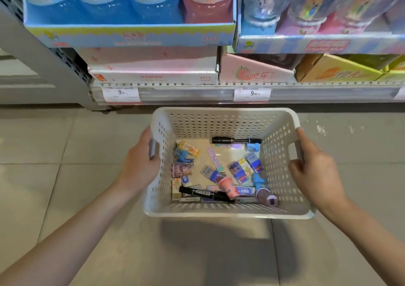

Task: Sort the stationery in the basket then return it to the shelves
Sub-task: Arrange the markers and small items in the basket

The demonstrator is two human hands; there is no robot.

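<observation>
A white perforated plastic basket (221, 119) hangs above the tiled floor in front of the shelves. My left hand (142, 160) grips its left handle slot and my right hand (315, 167) grips the right one. Inside lie several small stationery items: a black marker (236, 141) at the far side, another black marker (205, 192) near the front, several boxed erasers (241, 168), a pink cup-shaped item (228, 189) and a purple tube (267, 197) at the front right.
The shelf edge (197, 92) carries price tags reading 9.90. Above it stand display boxes: blue and pink jars (131, 2), a pink peach-printed box (254, 70), an orange box (337, 70). A grey shelf upright (54, 51) is at left.
</observation>
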